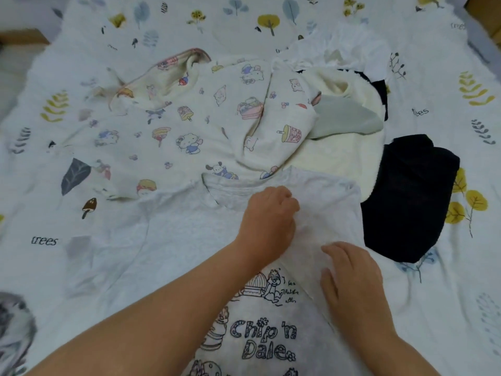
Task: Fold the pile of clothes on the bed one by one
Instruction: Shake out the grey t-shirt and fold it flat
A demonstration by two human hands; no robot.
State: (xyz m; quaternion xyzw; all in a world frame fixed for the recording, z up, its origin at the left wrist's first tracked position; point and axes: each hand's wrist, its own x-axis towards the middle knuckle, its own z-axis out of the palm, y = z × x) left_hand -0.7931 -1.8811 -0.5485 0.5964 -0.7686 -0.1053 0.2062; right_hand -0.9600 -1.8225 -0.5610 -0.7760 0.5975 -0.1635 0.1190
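Barely started: one tee (173, 240) mid-fold.
Left hand (268, 213) pinches its folded side; right hand (349, 278) lies flat; pile (206, 115) waits beyond the fingers (282, 196).

We are in a home bedroom: a bed sheet (271, 20) printed with trees and leaves fills the whole frame, household laundry lies loose across its middle, and a strip of floor (16, 63) shows at the upper left.
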